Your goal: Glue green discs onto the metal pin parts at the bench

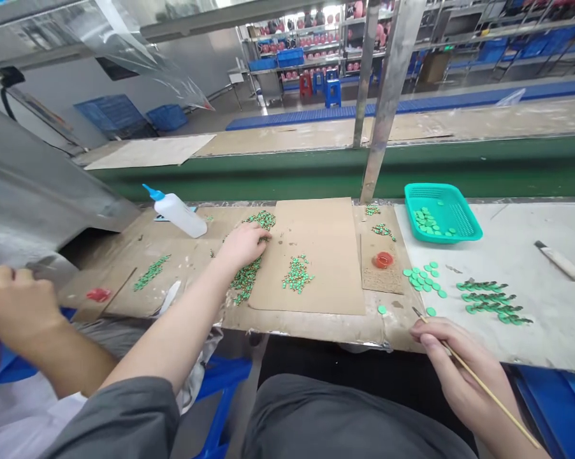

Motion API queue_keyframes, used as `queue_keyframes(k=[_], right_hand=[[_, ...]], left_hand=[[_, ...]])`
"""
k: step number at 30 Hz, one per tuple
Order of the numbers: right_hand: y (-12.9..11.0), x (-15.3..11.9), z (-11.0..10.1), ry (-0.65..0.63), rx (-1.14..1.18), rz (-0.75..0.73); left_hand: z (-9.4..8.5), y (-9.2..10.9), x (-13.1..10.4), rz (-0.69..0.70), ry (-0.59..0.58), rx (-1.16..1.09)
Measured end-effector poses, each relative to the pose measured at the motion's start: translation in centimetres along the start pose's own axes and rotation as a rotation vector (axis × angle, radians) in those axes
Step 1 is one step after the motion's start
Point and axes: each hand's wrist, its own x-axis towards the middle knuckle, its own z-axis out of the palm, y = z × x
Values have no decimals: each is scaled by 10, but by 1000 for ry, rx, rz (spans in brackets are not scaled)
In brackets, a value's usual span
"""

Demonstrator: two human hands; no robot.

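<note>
My left hand (247, 245) reaches over a heap of small green and brown pieces (243, 282), its fingers bent close together; whatever they hold is hidden. Beside it, a smaller pile of the same pieces (298, 275) lies on a cardboard sheet (319, 223). At the table's front edge, my right hand (464, 363) grips a thin wooden stick (491, 394) with a dark tip. Near that tip are loose green discs (425, 278), and farther right rows of overlapping green discs with dark tops (493, 301). A red blob of paste (383, 260) sits on a small board (383, 280).
A green basket (468, 220) with discs stands at the back right, near a flat pale tool (561, 261). A white squeeze bottle (185, 215) stands back left. At far left is another person's arm (43, 331). A metal post (387, 95) rises behind the table.
</note>
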Motion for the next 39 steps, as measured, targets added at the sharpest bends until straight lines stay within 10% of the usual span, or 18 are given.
queue_keyframes(k=[10, 17, 23, 29, 39], right_hand=[[-7, 1, 7, -35, 14, -3], [35, -23, 12, -95, -113, -17], [-2, -8, 25, -159, -27, 104], [-70, 20, 53, -297, 359, 558], [-68, 40, 50, -319, 829, 781]], left_hand=[[1, -8, 20, 52, -212, -23], [9, -8, 8, -137, -202, -150], [-3, 83, -51, -106, -11, -489], [-18, 188, -103, 137, 73, -753], [-5, 206, -82, 27, 217, -958]])
